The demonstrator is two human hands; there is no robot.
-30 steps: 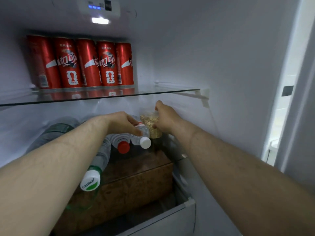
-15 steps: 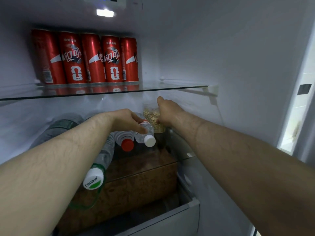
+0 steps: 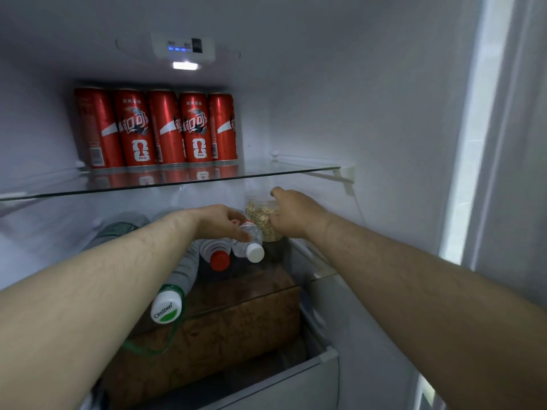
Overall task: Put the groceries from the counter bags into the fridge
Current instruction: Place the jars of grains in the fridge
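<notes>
Right hand (image 3: 291, 214) gripping oat-filled jar (image 3: 263, 220), left hand (image 3: 222, 221) holding white-capped bottle (image 3: 250, 242)

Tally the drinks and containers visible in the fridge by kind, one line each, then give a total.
Red cans on the upper glass shelf: 5
Plastic bottles lying on the shelf below, with caps in view (green-and-white, red, white): 3
Clear jar of pale flakes: 1
Total: 9
More bottles may lie behind the left arm; I cannot tell.

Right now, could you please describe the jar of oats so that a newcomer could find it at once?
Look under the glass shelf holding the red cans. At the right end of the row of lying bottles stands the jar, in the right hand: the only upright container, holding pale flakes.
</notes>
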